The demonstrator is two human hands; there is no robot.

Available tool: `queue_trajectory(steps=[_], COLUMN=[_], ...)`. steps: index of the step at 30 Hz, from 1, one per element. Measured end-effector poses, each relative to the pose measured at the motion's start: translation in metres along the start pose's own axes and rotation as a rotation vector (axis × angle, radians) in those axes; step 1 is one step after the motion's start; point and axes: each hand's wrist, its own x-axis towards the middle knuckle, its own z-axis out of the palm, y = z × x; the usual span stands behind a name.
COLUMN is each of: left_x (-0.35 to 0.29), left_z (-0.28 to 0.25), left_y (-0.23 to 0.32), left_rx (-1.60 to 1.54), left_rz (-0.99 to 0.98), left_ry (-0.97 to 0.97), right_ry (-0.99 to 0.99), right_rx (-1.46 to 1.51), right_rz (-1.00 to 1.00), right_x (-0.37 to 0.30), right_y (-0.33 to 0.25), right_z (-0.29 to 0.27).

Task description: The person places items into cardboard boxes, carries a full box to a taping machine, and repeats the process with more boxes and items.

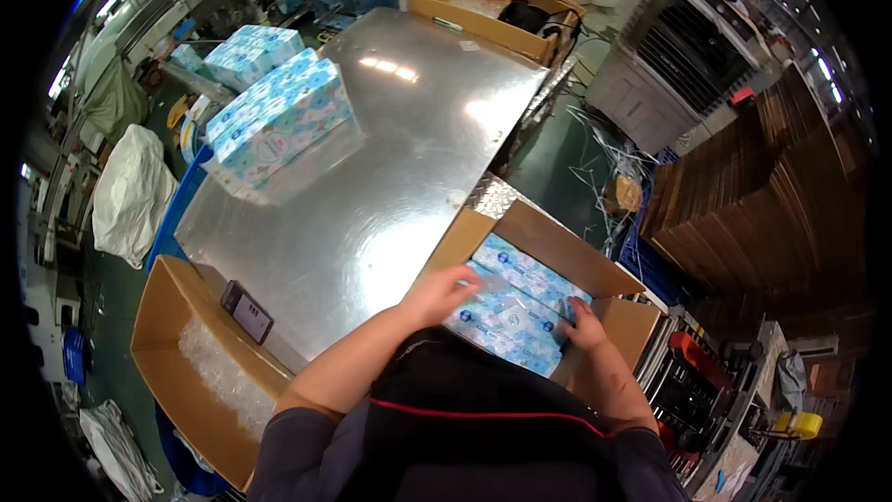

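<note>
Your blue packs (511, 321) lie in the open carton (581, 246) directly before you, at the near right corner of the table (409, 149). At least two rows show; their depth and any layer beneath cannot be seen. Your black clothing (483, 437) cuts off the carton's near side.

Your left hand (439, 296) is over the carton's left edge, fingers partly curled. Something clear and blurred lies at its fingertips; whether you grip it cannot be told. Your right hand (585, 327) is half open, fingers bent against the packs' right end; whether it grips or only rests there cannot be told, the palm being out of sight.

To your left, a phone (247, 311) sits by the rim of the left carton (209, 307); what supports it is unclear. Crumpled clear film (218, 367) partly fills that carton, its lower part hidden by your sleeve. At the table's far left stands a wrapped bundle (283, 121), partly covering another behind it (253, 54).
</note>
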Motion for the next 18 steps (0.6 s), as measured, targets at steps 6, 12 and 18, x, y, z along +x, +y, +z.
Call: queue_trajectory(steps=[6,12,18], left_x=[-0.127,-0.384,-0.275], left_z=[-0.144,-0.192,-0.263], left_y=[-0.07,-0.182,-0.163], left_rx=[0.084,0.55,0.655], left_rz=[-0.138,-1.228,-0.286], left_ry=[1.376,2.044,1.614], right_ry=[-0.002,0.029,0.143], right_rx=[-0.057,0.011,0.04], right_rz=[-0.01,-0.207,-0.625], right_x=[-0.006,0.012,0.099], right_y=[0.0,-0.026,-0.208], right_z=[0.014,0.02,-0.018])
